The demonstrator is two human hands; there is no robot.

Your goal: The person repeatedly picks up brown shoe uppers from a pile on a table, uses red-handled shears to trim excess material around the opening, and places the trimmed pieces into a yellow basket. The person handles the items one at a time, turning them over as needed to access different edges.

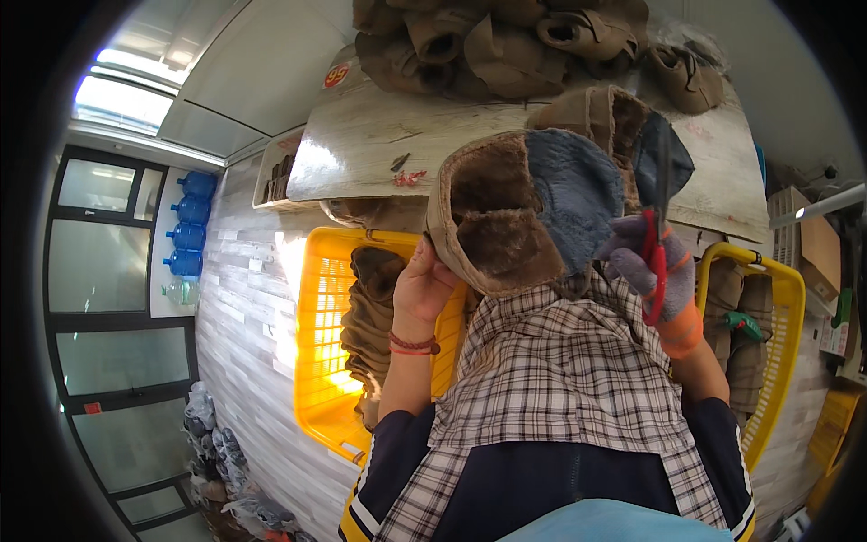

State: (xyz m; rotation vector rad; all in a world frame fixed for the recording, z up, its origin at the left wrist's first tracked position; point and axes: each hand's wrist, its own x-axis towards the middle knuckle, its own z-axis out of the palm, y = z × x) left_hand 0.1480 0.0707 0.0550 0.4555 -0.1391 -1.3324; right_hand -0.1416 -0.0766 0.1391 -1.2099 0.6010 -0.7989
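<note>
My bare left hand (423, 287) grips the left edge of a brown winter hat (501, 244), held over my lap at the table's near edge. Brown fleece lines its left side, and blue-grey fleece covers its right side. My right hand (652, 271), in a grey and orange glove, is closed around red-handled scissors (654, 287) whose blades point up. Its fingers are close to the hat's right edge; whether they touch it I cannot tell. Just behind lies a second hat (596, 113) of the same brown and blue-grey, partly hidden.
Piled brown hats (506, 54) cover the far part of the pale wooden table (361, 158). Yellow baskets stand on both sides of me, the left basket (312, 316) holding stacked brown pieces. A green-handled tool (744, 325) lies in the right basket (795, 334).
</note>
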